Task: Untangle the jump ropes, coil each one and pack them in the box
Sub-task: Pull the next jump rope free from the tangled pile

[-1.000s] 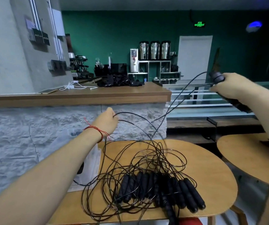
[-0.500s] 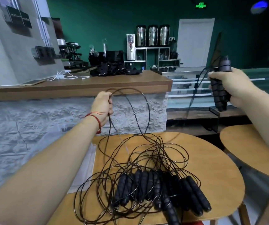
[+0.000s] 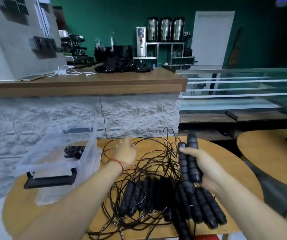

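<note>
A tangle of thin black jump-rope cords (image 3: 149, 163) lies on the round wooden table (image 3: 232, 163), with a row of several black ribbed handles (image 3: 158, 194) at the near side. My right hand (image 3: 206, 168) grips two black handles (image 3: 189, 158) upright above the pile. My left hand (image 3: 125, 151) hovers over the far left of the tangle with relaxed fingers, holding nothing that I can see. At the table's left stands a clear plastic box (image 3: 80, 163) with black latches; one coiled rope (image 3: 73, 151) lies inside it.
A stone-faced counter with a wooden top (image 3: 90, 84) runs behind the table, carrying black items and white cables. A second round table (image 3: 274, 153) stands at the right. A glass display case (image 3: 239, 90) is behind it.
Both hands have come down from chest height to just above the table. My left hand has let go of the cord loop. My right hand keeps the two handles. The box has come into view.
</note>
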